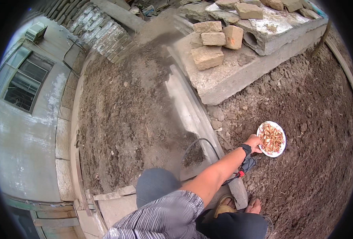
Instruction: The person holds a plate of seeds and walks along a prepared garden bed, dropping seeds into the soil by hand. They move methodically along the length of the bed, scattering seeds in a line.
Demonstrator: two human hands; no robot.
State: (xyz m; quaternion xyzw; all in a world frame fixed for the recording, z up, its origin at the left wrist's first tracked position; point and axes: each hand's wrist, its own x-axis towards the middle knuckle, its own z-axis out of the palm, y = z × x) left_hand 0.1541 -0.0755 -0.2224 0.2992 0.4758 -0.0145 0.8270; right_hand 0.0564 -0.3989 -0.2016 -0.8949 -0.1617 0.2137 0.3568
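Observation:
My left hand (pixel 254 142) is closed on the left rim of a white plate (pixel 281 149), out over the dark soil at the right. Small pale and reddish-brown pieces that look like garlic cloves (pixel 271 137) are heaped on the plate. A black watch band circles that wrist, and the bare forearm comes out of a striped sleeve at the lower middle. Under the wrist lies a dark grey-blue object (pixel 248 164) with a red part (pixel 241 173) and a black cable (pixel 202 140); its kind I cannot make out. My right hand does not show.
Tilled soil (pixel 312 159) spreads at the right, with another bed (pixel 120 119) at the left. Between them runs a low concrete strip (pixel 190 109), near my sandalled foot (pixel 225 202). Bricks (pixel 207 57) sit on a concrete slab (pixel 240 75) ahead. A grey wall (pixel 29 139) stands left.

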